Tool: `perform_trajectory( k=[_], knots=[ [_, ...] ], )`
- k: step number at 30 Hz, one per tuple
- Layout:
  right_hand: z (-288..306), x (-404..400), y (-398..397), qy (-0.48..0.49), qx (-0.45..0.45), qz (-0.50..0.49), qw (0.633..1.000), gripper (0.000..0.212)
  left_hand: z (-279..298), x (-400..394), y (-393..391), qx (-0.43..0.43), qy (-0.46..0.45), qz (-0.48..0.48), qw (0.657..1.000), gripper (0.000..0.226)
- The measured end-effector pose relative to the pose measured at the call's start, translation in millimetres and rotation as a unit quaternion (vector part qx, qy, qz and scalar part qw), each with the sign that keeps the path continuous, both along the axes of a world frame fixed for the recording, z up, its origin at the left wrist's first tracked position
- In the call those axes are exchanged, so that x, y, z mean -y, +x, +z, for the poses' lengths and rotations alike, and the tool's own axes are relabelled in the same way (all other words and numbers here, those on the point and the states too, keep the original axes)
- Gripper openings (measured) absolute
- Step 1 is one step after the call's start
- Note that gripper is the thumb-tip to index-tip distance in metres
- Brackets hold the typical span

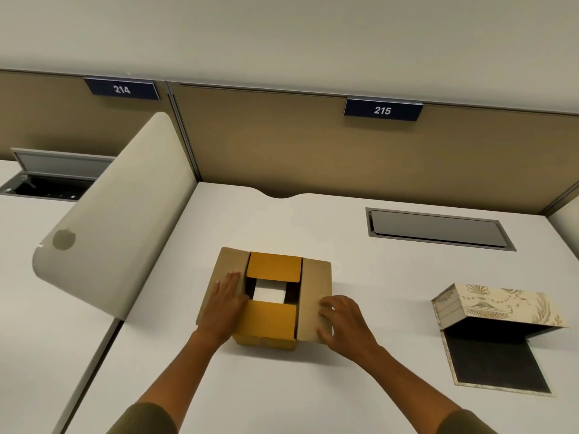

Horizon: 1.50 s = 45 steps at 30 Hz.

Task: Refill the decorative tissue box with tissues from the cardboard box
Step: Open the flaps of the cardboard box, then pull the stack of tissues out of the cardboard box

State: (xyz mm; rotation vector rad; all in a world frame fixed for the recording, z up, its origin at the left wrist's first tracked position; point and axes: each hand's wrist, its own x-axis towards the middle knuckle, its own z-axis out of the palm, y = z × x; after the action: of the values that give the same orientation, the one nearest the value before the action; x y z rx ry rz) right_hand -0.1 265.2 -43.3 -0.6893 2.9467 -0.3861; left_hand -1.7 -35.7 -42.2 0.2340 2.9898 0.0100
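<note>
Head view: left hand and right hand press flat, ungripping, on cardboard box flaps.

Left hand, right hand flat, fingers extended.

Both hands, left and right, press the cardboard box's side flaps open.

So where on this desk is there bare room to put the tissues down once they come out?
Bare desk lies between the cardboard box and the open decorative tissue box, and behind the cardboard box toward the closed cable hatch. The near edge between the forearms is bare too. It is crowded at the cardboard box, where the left hand and right hand press its flaps.
</note>
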Motion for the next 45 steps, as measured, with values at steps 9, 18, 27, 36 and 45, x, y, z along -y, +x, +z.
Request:
perform_trajectory(
  k=[9, 18, 27, 36, 45],
  knots=[
    [32, 62, -18, -0.079, 0.123, 0.007, 0.989, 0.041, 54, 2, -5, 0.046, 0.247, 0.057, 0.966, 0.028],
    [38, 71, 9, -0.144, 0.215, 0.07, 0.964, 0.047, 73, 6, 27, 0.221, 0.249, -0.022, 0.943, 0.019],
    [26, 80, 6, -0.129, 0.273, 0.053, 0.952, 0.032, 35, -11, 25, 0.208, 0.227, -0.022, 0.951, 0.025],
    [23, 107, -34, -0.266, 0.378, -0.226, 0.857, 0.066, 42, -22, -34, 0.295, 0.509, 0.248, 0.769, 0.074],
    [12, 127, -67, -0.276, 0.537, -0.357, 0.713, 0.089, 32, -17, -76, 0.396, 0.449, 0.338, 0.726, 0.06]
  ],
)
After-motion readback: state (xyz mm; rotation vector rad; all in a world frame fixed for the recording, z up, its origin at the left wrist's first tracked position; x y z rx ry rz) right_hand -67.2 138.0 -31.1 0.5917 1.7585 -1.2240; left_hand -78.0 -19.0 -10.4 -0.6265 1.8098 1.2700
